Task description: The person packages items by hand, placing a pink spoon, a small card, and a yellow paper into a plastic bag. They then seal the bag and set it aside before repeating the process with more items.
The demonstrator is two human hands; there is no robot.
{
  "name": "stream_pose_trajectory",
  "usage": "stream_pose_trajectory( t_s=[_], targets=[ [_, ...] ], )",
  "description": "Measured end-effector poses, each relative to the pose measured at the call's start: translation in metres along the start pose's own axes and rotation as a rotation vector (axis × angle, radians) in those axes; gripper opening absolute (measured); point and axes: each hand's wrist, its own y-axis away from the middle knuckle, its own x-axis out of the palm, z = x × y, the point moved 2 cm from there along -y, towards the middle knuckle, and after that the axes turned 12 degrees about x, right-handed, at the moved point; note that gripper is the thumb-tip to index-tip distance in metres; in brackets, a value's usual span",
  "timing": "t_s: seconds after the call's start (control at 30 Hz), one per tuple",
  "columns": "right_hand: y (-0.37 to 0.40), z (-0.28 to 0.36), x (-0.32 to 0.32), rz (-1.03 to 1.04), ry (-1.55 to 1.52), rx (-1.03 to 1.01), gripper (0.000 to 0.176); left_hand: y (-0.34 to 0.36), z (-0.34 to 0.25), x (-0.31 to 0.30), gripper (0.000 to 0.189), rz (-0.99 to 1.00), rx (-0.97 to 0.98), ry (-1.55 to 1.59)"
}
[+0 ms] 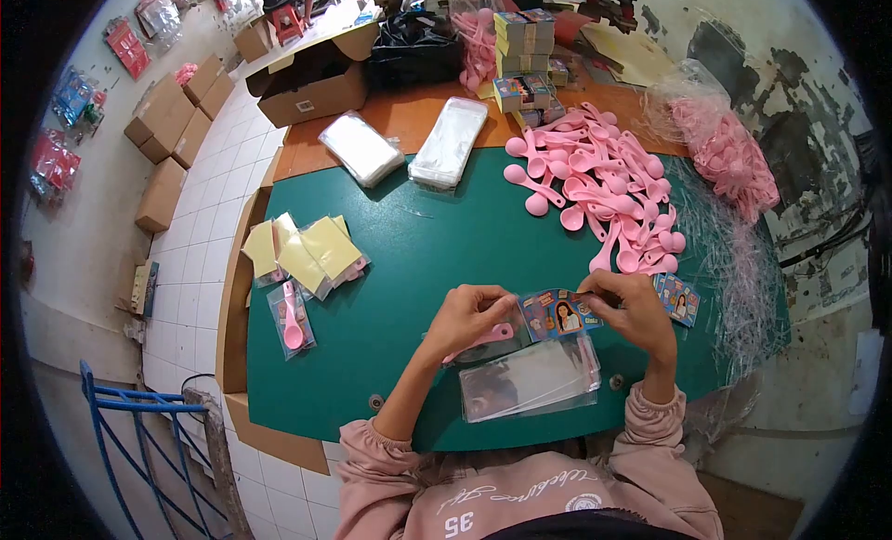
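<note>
My left hand (pixel 471 319) pinches the open end of a clear plastic bag (pixel 509 347) that has a pink spoon (pixel 492 335) inside. My right hand (pixel 627 308) grips the right end of a blue printed card (pixel 563 314), whose left end meets the bag's opening. Just below lies a stack of clear bags (pixel 530 377). More printed cards (pixel 677 298) lie to the right of my right hand. Beyond my hands is a heap of pink spoons (pixel 609 182). At the left of the green table sits a packed spoon (pixel 292 321) near several bagged packs with yellow backs (pixel 319 253).
Two piles of clear bags (pixel 362 150) lie at the green table's (pixel 400 243) far edge. Behind them stand an open cardboard box (pixel 311 89) and stacked cards (pixel 523 52). A large bag of pink spoons (pixel 725 150) and crumpled plastic (pixel 729 280) are at the right.
</note>
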Motion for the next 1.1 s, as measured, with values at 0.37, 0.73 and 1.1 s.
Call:
stream_pose_trajectory(
  t_s=[0.37, 0.73, 1.1],
  targets=[
    [0.002, -0.004, 0.004, -0.050, 0.004, 0.050, 0.011, -0.002, -0.001, -0.002, 0.026, 0.038, -0.027, 0.051],
    [-0.003, -0.017, 0.004, 0.048, -0.237, 0.110, 0.007, 0.001, 0.008, -0.002, 0.026, 0.171, 0.063, 0.089],
    [-0.003, -0.014, 0.010, 0.063, -0.396, 0.121, 0.007, -0.001, 0.014, -0.001, 0.023, -0.061, -0.006, 0.220]
  ],
)
